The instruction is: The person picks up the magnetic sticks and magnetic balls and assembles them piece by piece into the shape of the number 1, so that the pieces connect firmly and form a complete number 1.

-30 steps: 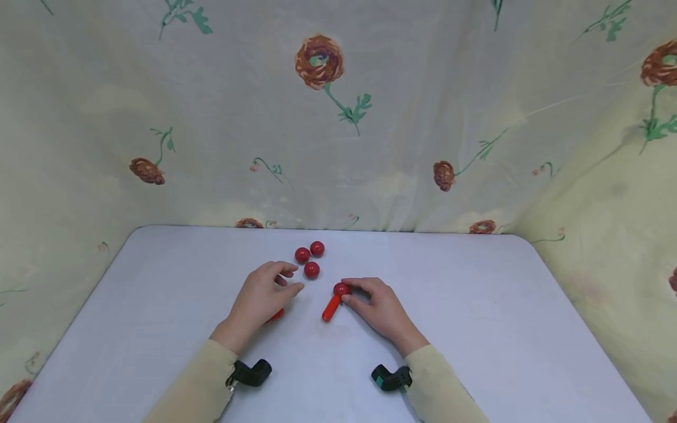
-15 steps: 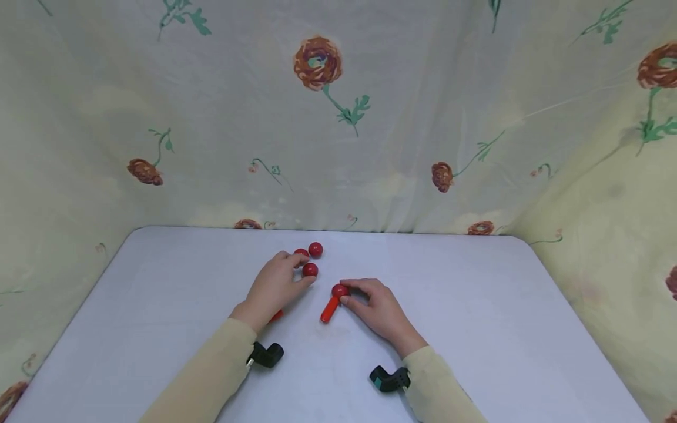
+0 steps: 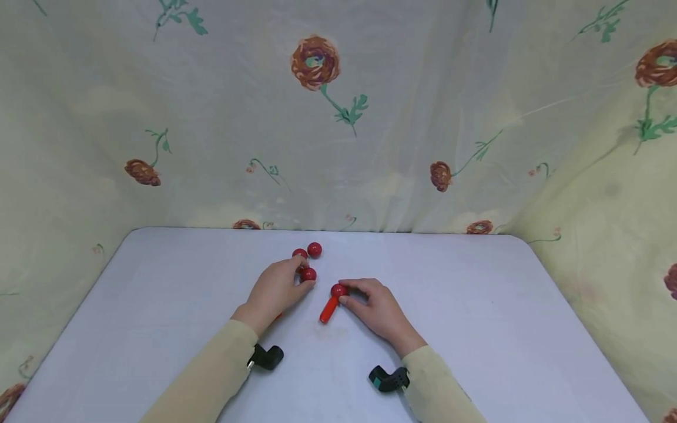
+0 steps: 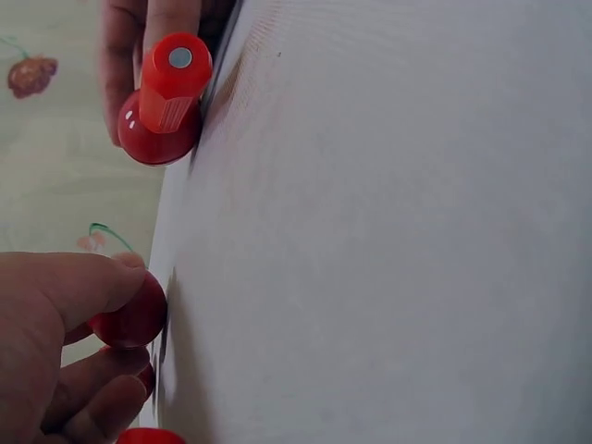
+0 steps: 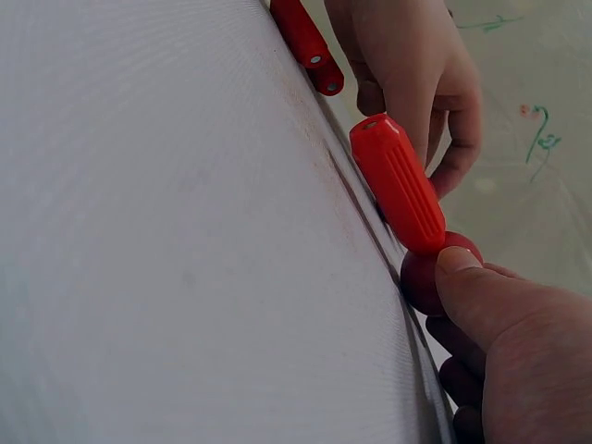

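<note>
On the white table (image 3: 476,305), your right hand (image 3: 379,305) and left hand (image 3: 276,288) each pinch a red ball.
Nearest you, two loose red rods (image 5: 298,32) lie by your left forearm, mostly hidden from above. Beyond them, the attached rod (image 3: 328,309) slants toward you from the held ball (image 3: 338,289) in your right fingers; that grip probably steadies the joint and leaves the pale-tipped, likely magnetic end free. Slightly farther, your left thumb and fingers pinch a second ball (image 3: 309,274), presumably so it cannot roll. Farthest, two more balls (image 3: 314,250) rest close together. A second ago your left hand was spread, short of that second ball; your right hand's hold looks unchanged.
</note>
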Action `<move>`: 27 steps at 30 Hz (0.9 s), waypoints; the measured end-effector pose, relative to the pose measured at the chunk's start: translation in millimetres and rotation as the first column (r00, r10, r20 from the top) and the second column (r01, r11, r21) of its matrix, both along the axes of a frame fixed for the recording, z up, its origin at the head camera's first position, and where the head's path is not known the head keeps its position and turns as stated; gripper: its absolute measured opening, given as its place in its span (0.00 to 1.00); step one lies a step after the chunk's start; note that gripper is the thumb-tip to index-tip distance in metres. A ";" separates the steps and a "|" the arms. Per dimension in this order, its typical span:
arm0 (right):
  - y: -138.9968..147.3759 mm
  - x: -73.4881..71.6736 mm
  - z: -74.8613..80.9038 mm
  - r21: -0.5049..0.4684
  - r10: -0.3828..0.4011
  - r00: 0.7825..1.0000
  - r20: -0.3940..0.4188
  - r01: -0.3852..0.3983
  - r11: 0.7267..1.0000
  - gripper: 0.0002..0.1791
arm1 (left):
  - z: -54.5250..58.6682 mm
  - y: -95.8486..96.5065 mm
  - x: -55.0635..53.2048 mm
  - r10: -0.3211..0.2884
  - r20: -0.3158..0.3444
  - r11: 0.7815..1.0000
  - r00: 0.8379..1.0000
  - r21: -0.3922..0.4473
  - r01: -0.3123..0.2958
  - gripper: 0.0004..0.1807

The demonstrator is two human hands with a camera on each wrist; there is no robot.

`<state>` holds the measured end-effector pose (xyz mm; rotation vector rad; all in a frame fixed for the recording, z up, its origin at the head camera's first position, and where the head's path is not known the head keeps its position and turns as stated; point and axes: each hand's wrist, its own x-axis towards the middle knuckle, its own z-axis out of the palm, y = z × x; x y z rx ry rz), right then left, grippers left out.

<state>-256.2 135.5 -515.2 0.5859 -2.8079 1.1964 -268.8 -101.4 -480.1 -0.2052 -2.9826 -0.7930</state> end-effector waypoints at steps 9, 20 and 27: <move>0.0 -0.1 -2.5 -0.004 -0.003 1.000 0.006 0.003 1.000 0.21 | 1.7 -9.4 7.6 -0.015 0.027 0.981 1.000 0.194 0.009 0.21; -1.7 -0.7 -0.6 0.005 -0.016 0.999 0.030 0.016 1.000 0.21 | 10.3 -30.4 37.0 0.001 0.155 0.861 0.988 0.502 -0.080 0.22; -2.1 -0.4 -0.2 0.014 -0.022 0.999 0.025 0.022 1.000 0.22 | 6.6 -36.4 53.6 -0.006 0.198 0.799 0.980 0.591 -0.114 0.23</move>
